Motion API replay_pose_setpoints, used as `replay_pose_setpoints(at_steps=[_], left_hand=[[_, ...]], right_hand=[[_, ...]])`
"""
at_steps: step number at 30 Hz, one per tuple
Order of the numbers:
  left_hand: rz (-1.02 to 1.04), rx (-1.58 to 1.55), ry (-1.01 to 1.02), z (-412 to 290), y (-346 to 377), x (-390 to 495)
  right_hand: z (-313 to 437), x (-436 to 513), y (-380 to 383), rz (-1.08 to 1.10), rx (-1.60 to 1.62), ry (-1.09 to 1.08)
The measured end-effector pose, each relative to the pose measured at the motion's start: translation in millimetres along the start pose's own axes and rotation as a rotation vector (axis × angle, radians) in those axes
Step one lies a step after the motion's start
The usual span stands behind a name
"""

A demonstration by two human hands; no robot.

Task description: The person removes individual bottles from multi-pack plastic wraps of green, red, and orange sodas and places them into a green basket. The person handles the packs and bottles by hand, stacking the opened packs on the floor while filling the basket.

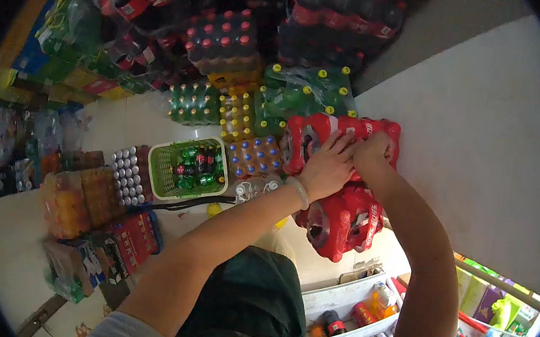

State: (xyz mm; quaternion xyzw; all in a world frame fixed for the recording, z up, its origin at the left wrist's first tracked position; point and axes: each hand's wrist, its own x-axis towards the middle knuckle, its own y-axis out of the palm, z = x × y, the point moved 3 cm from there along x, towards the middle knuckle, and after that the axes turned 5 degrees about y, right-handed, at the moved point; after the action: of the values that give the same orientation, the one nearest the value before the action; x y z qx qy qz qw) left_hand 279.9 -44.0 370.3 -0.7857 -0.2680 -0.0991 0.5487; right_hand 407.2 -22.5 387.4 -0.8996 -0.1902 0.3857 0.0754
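Two red plastic-wrapped packs of bottles stand against the white wall, the upper pack [321, 124] touching the lower pack [337, 230]. My left hand [330, 162], with a pale bangle at its wrist, lies on the upper pack with fingers spread. My right hand [375, 150] is beside it on the same pack, its fingers bent against the red wrap. Whether the right fingers grip the film cannot be made out. Just left of the packs is a shrink-wrapped pack of brown bottles with blue caps [255, 156].
A green plastic basket [153, 171] of bottles stands on the floor, beside a pack of silver-topped cans [128, 176]. Green bottles with yellow caps [307, 91] and stacked dark bottles [339, 23] lie beyond. White bins [346, 332] hold drinks near my legs.
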Motion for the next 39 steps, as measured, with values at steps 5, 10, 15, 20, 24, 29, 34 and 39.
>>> replay_pose_setpoints(at_steps=[5, 10, 15, 20, 24, 29, 34, 39], left_hand=[[-0.091, -0.206, -0.133, -7.9, -3.1, 1.1], [-0.097, -0.306, -0.178, 3.2, -4.7, -9.5], [-0.112, -0.359, -0.185, 1.4, -1.6, -3.2], [-0.13, -0.356, -0.167, 5.6, -3.2, -1.3], [-0.122, -0.458, -0.218, -6.6, -11.1, 5.8], [-0.303, -0.515, -0.242, -50.0, -65.3, 26.4], [-0.408, -0.559, -0.344, -60.2, -99.4, -4.9], [-0.37, -0.619, -0.753, -9.2, -57.0, -141.8]], right_hand=[[-14.9, 65.4, 78.5, -0.468, 0.413, 0.112], [-38.8, 14.0, 60.6, -0.67, 0.296, -0.249], [-60.9, -39.0, 42.1, -0.629, 0.506, -0.371], [-99.5, -43.6, 57.8, -0.68, 0.733, -0.302], [-126.3, -101.2, 57.7, -0.739, 0.798, -0.171], [-151.7, -194.4, 53.6, -0.812, 1.138, -0.115], [-127.7, -228.7, 64.7, -0.582, 1.517, -0.315], [-106.5, -107.6, 79.9, -0.634, 1.604, -0.207]])
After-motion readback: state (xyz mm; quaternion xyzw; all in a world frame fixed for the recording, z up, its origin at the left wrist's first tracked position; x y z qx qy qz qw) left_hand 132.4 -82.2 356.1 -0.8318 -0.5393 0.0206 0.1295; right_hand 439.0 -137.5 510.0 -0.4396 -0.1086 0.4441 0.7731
